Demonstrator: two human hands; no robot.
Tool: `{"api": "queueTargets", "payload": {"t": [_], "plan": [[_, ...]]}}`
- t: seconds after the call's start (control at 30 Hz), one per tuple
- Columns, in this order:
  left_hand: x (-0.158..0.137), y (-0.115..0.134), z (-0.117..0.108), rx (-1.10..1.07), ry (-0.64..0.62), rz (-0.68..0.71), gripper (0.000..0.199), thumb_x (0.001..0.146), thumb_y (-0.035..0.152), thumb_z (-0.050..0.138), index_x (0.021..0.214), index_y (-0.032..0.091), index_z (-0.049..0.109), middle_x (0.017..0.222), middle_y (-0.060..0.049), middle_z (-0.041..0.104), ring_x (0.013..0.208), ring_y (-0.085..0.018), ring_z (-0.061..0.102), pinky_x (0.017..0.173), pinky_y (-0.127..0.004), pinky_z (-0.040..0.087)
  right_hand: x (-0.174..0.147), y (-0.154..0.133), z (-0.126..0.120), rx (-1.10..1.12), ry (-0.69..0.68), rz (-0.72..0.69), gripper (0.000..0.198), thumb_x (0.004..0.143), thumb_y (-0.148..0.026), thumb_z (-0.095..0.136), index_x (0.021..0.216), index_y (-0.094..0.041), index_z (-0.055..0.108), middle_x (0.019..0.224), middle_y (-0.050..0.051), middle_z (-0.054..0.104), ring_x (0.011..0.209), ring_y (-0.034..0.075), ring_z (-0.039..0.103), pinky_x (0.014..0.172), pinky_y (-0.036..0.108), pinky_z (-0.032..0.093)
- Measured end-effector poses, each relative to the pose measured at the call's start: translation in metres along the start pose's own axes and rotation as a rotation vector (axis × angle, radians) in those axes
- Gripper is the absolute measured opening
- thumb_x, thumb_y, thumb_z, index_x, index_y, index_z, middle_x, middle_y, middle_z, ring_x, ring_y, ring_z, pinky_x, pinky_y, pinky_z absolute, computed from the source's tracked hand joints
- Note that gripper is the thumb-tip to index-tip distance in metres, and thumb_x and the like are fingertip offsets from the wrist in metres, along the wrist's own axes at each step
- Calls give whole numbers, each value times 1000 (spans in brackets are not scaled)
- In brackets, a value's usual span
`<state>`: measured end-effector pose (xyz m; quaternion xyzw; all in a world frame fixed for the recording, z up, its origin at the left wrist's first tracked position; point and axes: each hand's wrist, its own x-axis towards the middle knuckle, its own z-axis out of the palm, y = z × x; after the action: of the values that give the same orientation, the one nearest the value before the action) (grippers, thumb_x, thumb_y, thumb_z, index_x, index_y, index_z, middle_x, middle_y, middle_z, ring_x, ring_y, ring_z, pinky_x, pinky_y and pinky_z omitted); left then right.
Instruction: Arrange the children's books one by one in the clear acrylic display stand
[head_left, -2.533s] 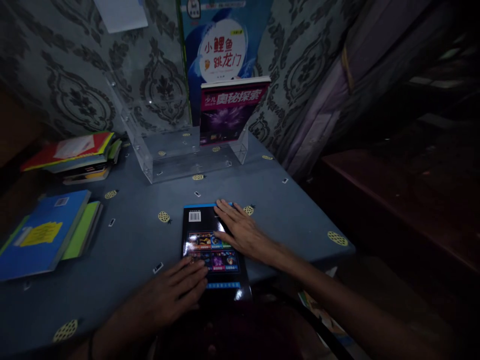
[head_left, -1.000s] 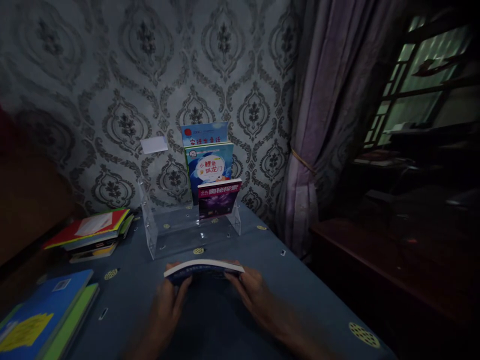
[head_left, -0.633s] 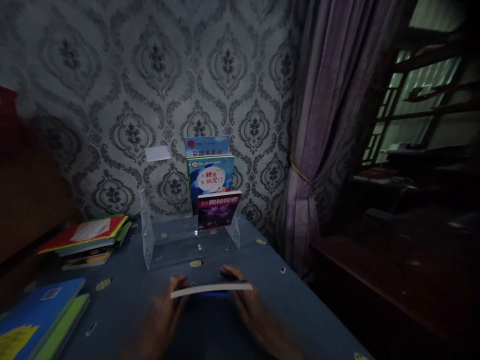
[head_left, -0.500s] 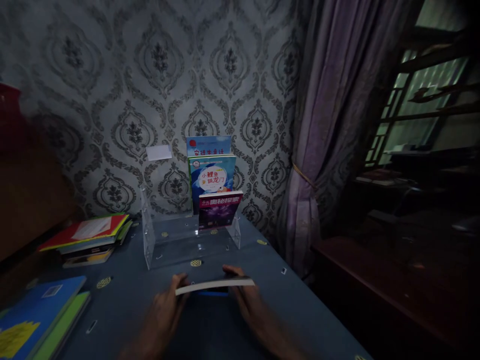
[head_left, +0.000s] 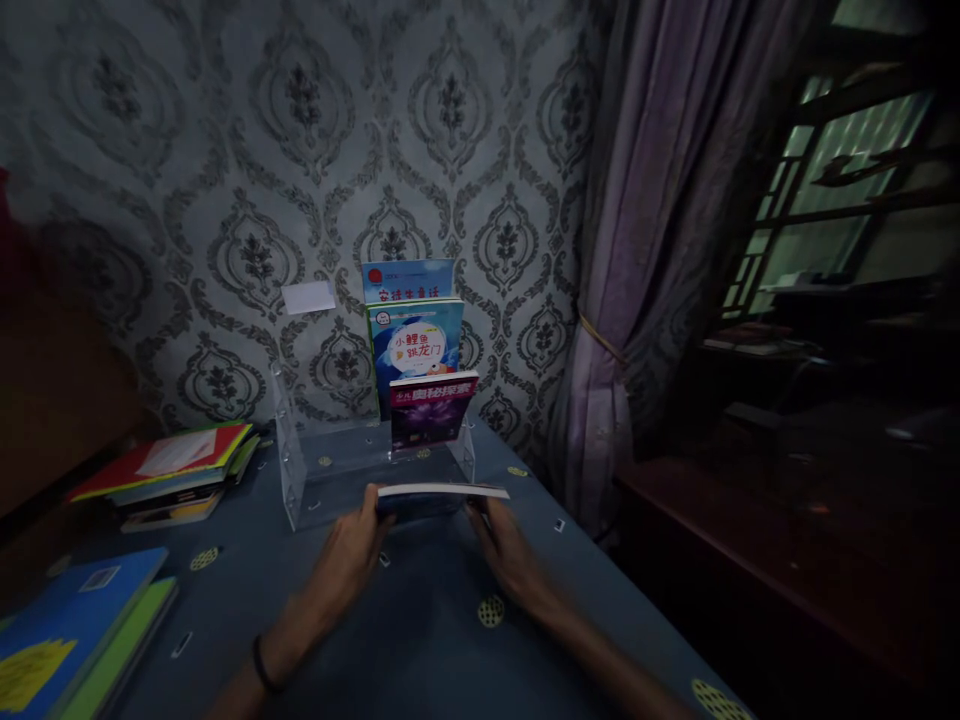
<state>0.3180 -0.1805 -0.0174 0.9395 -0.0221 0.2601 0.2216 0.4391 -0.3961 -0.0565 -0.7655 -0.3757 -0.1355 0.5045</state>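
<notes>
A thin book (head_left: 442, 491) is held edge-on between my two hands, its pale page edge facing me and its cover mostly hidden. My left hand (head_left: 361, 530) grips its left end, and my right hand (head_left: 501, 535) closes on the right end. Just beyond it stands a clear acrylic rack (head_left: 291, 450) with stepped sides. Upright in the rack are a purple book (head_left: 431, 412) in front, a blue book with a fish (head_left: 420, 340) behind it, and a taller blue book (head_left: 409, 272) at the back.
On the left, a stack of books with a red-and-yellow cover (head_left: 172, 455) lies near a brown box (head_left: 60, 400). Closer in are a blue book (head_left: 90, 620) and a green one (head_left: 127, 640). Patterned wallpaper backs the table (head_left: 420, 640); a purple curtain (head_left: 600, 380) hangs at right.
Both hands have moved forward and up in the view, carrying the thin book close to the rack's front. The view has shifted slightly; the standing books keep their places in the rack.
</notes>
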Motion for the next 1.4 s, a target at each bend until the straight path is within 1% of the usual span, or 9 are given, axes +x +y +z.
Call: {"api": "queueTargets", "payload": {"t": [0.1,0.17,0.27,0.4,0.53,0.73,0.97,1.17,1.4], "plan": [[5,6,3,-40,-83,-84,29,101,28,35,122,15,49,68,-4,67,60,-21,66,57,-29,47,2,9,-1,4,24,-1,33,100,-44,39,107,-21,63,101,10,72,94,26,68,88,43,56],[8,7,5,-34,-89,-88,28,100,27,36,122,15,48,72,-6,68,65,-23,68,60,-30,47,5,11,-2,12,40,-15,32,99,-41,41,107,-20,63,102,11,72,95,27,68,88,43,56],[17,4,7,20,-23,-47,28,100,27,37,123,16,48,79,-7,70,71,-25,70,61,-31,46,15,7,-6,27,59,-61,27,99,-37,42,106,-21,63,99,11,71,91,27,67,85,41,55],[37,1,3,54,69,16,24,100,27,38,120,18,48,74,-4,68,66,-24,68,57,-29,43,43,1,-14,16,102,-179,23,99,-33,43,102,-22,63,93,9,70,82,25,65,79,38,54],[68,0,-10,67,187,98,22,101,27,40,119,18,48,74,-4,67,66,-23,68,58,-28,43,84,-3,-26,-48,153,-298,23,99,-36,42,96,-22,60,88,8,67,78,24,62,75,36,52],[111,1,-30,137,332,150,32,98,25,45,128,14,45,86,-10,71,77,-25,70,64,-29,46,139,-11,-45,-152,175,-391,23,99,-40,40,85,-24,49,74,5,59,66,21,55,67,33,47],[130,0,-34,131,272,75,31,97,23,48,126,11,49,87,-11,72,80,-27,70,68,-31,48,161,-8,-45,-137,155,-415,19,99,-37,40,87,-24,46,79,6,61,71,22,58,68,34,47],[139,-4,-26,99,263,77,35,97,20,50,131,10,48,92,-12,73,85,-27,71,73,-33,51,173,6,-40,-92,95,-381,16,98,-36,42,97,-23,51,89,7,64,80,25,61,74,38,50],[148,-20,-13,94,248,82,41,96,21,54,135,12,45,99,-13,73,89,-26,71,75,-33,52,179,23,-36,-108,88,-397,16,96,-31,43,104,-23,54,101,10,60,96,27,57,85,43,50]]}}
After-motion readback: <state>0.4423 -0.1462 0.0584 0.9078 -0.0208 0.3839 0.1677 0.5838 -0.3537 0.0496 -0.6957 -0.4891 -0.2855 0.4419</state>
